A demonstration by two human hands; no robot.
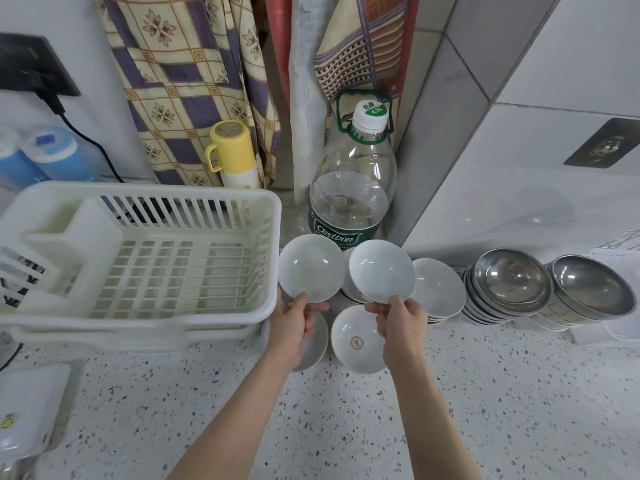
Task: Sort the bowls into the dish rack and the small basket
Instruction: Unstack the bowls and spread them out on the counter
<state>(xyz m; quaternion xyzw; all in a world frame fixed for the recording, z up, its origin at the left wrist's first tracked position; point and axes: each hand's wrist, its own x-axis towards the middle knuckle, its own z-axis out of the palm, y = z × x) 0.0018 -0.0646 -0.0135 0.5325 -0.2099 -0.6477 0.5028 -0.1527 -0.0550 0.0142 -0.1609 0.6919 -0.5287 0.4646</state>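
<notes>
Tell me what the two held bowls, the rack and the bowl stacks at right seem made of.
Held bowls: likely glazed white ceramic or melamine, smooth with soft glints. Dish rack: cream moulded plastic, slatted and matte. Right stacks: stainless steel, by their mirror-like grey reflections.

Upper centre of the frame — on the green band label of the large clear water bottle (349, 188): "Cestbon" in white lettering, a smaller line beneath too fine to read. On the bottle's white cap (370, 114), a green patch reading "4.5L", with two Chinese characters above it, too small to make out for certain. Lower centre — inside the white bowl (356, 339) lying on the counter, a round reddish seal-like mark, its character not legible.
</notes>
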